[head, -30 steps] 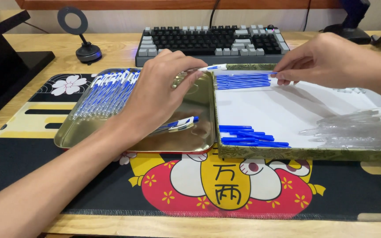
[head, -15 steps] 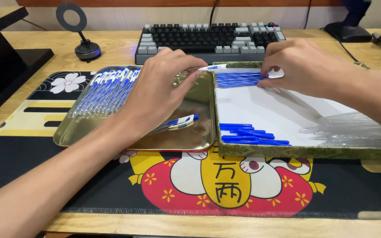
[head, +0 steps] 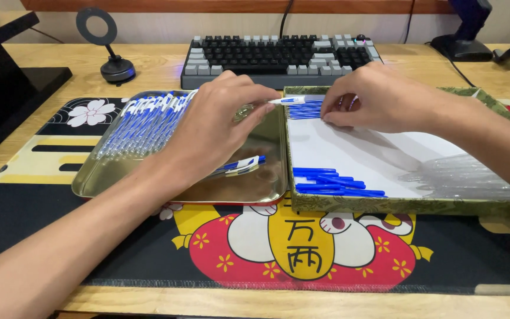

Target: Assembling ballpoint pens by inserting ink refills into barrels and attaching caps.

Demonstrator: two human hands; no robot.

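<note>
My left hand hovers over a shiny metal tray and pinches a white-and-blue pen at its fingertips, pointing it toward the box on the right. My right hand rests curled at the far left corner of a green-rimmed box. Its fingertips press on a pile of blue pen pieces, and whether they grip one is hidden. A row of several blue-and-clear pens lies at the tray's left. One loose pen lies under my left wrist.
More blue pieces and clear plastic tubes lie on the box's white lining. A keyboard stands behind the tray and box. A patterned desk mat lies underneath. A small round stand and a black base sit at the left.
My right hand has moved left along the far side of the box onto the blue pile. My left hand has stayed over the tray, holding the pen.
</note>
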